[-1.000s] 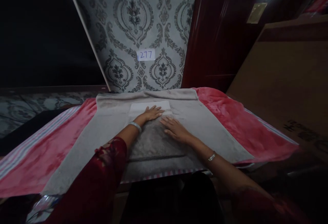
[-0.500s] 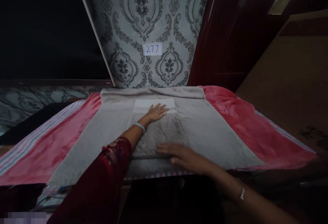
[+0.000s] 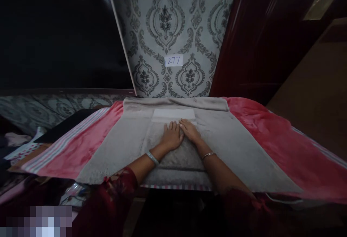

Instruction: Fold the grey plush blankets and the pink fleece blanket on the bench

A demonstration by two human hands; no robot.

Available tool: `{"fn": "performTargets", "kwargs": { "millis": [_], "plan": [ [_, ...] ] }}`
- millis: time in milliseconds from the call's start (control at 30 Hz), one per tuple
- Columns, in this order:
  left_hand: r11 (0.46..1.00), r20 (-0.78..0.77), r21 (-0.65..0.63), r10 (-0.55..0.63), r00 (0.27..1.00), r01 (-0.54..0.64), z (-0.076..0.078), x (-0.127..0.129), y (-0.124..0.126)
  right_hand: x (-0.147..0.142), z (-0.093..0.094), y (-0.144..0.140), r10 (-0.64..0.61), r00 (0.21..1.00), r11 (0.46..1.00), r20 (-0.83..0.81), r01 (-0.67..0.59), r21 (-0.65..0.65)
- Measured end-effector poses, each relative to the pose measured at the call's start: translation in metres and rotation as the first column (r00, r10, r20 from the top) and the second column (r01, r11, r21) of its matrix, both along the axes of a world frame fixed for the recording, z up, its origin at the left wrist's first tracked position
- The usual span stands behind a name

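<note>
A grey plush blanket (image 3: pixel 108 146) lies spread on the table, its far edge rolled into a ridge. In its middle sits a folded piece of darker grey fabric (image 3: pixel 187 157) with a white band (image 3: pixel 173 114) along the far end. My left hand (image 3: pixel 172 136) lies flat on the folded fabric just below the white band, fingers stretched out. Right beside it, my right hand (image 3: pixel 189 130) rests with its fingers extended near the band's lower edge. The two hands touch or nearly touch at the fingers. Neither grips anything.
Beneath the grey blanket, a red plush blanket (image 3: pixel 257 132) with striped edging shows on both sides. A paper marked 277 (image 3: pixel 174 60) is on the patterned wall behind. A dark screen (image 3: pixel 59 38) stands left, a dark red door (image 3: pixel 249 42) right. Clutter (image 3: pixel 24 146) lies at far left.
My right hand has moved forward from the near edge to beside the left hand. The left hand has drawn back slightly off the white band. The view has shifted a little left.
</note>
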State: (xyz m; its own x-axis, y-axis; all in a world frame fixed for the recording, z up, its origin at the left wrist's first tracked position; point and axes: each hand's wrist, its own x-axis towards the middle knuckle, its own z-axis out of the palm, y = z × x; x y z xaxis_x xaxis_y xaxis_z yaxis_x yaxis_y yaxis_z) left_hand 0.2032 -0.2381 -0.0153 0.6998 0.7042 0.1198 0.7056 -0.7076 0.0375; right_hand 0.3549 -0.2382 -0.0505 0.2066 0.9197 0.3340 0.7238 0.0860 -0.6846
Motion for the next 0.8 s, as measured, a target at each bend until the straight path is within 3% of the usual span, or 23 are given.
{"fn": "performTargets", "kwargs": {
  "millis": [200,433,533,633,733,800],
  "plan": [
    [0.994,-0.071,-0.056,0.094,0.993,-0.098,0.006,-0.039,-0.018,-0.006,-0.005,-0.012,0.022,0.974,0.995,0.225,0.000,-0.097],
    [0.965,-0.032,-0.061,0.253,0.967,-0.254,-0.006,-0.127,-0.058,-0.009,0.000,-0.014,0.037,0.938,0.989,0.345,0.016,-0.147],
    [0.948,-0.064,-0.115,0.290,0.955,-0.296,0.000,-0.150,-0.069,-0.010,0.000,-0.015,0.031,0.919,0.987,0.392,0.034,-0.159],
    [0.954,-0.057,-0.129,0.265,0.963,-0.270,0.023,-0.142,-0.061,-0.009,-0.003,-0.015,0.024,0.898,0.987,0.439,0.049,-0.155],
    [0.974,0.007,-0.105,0.203,0.979,-0.201,0.047,-0.107,-0.033,-0.009,-0.007,-0.013,0.014,0.894,0.989,0.449,0.054,-0.137],
    [0.981,0.048,-0.104,0.172,0.984,-0.166,0.053,-0.081,-0.008,-0.008,-0.010,-0.013,0.004,0.892,0.990,0.452,0.062,-0.129]
  ]
}}
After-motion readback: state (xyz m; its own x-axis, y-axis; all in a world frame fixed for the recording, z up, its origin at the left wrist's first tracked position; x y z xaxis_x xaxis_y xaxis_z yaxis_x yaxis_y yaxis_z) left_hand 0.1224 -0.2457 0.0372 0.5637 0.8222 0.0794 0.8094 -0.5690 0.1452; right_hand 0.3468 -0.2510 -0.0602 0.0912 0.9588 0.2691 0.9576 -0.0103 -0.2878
